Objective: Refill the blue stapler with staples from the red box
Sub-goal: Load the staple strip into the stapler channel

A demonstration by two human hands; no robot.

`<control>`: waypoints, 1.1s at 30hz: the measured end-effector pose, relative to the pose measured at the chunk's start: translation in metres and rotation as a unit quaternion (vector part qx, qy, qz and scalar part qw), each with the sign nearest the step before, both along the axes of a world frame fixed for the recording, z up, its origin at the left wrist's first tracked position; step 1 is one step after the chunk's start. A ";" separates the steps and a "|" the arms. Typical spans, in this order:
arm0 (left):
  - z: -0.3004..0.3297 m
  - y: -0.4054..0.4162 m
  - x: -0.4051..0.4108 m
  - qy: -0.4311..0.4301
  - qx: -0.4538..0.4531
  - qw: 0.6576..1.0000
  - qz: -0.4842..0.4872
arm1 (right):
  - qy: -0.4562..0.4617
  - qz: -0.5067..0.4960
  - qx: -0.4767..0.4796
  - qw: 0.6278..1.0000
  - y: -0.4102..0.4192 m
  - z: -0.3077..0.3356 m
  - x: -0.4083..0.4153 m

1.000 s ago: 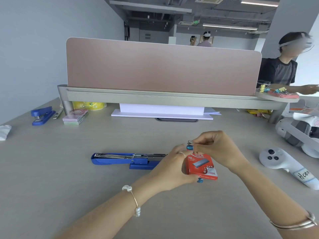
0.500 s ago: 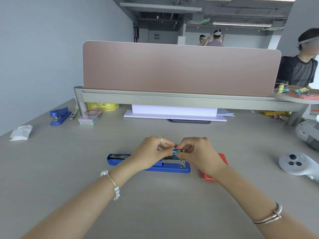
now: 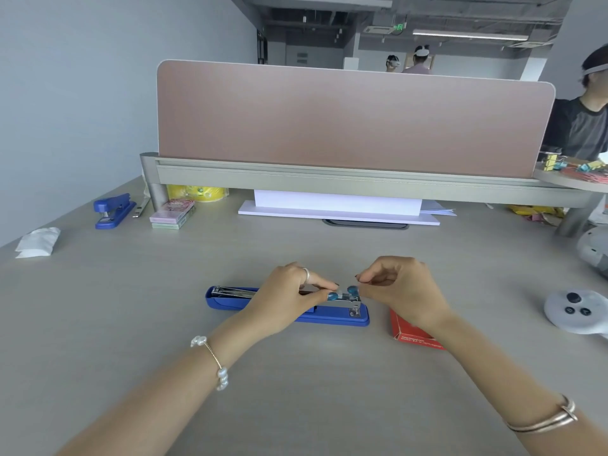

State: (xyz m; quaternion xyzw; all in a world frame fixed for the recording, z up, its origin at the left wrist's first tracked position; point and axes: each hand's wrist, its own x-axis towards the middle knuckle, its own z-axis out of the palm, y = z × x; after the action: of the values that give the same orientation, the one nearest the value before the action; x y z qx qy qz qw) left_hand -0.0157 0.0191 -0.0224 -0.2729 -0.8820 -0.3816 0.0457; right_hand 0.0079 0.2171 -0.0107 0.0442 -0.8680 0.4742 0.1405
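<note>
The blue stapler (image 3: 227,299) lies opened flat on the desk, its metal magazine facing up. My left hand (image 3: 289,301) rests over its middle and hides that part. My right hand (image 3: 399,289) hovers at its right end. The fingertips of both hands pinch a short silvery staple strip (image 3: 342,295) just above the magazine's right end. The red box (image 3: 411,332) lies on the desk to the right of the stapler, partly hidden under my right wrist.
A second blue stapler (image 3: 112,210) and a stack of small boxes (image 3: 172,213) sit far left by the pink divider (image 3: 345,120). A white packet (image 3: 38,241) lies at the left edge. A white controller (image 3: 575,311) lies at right. A person sits beyond the divider.
My left hand set the red box down on the desk. Both hands moved to the stapler with the staple strip, and now hold it over the magazine's right end.
</note>
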 end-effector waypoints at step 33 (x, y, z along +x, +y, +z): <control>-0.014 0.001 0.000 0.035 0.010 0.999 -0.034 | 0.011 0.082 0.019 0.996 -0.003 -0.013 0.003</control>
State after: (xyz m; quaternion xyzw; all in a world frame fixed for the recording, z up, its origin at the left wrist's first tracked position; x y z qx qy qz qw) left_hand -0.0155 0.0198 -0.0369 -0.3153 -0.8660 -0.3824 0.0660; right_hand 0.0109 0.2136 -0.0239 0.1233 -0.8689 0.4668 0.1095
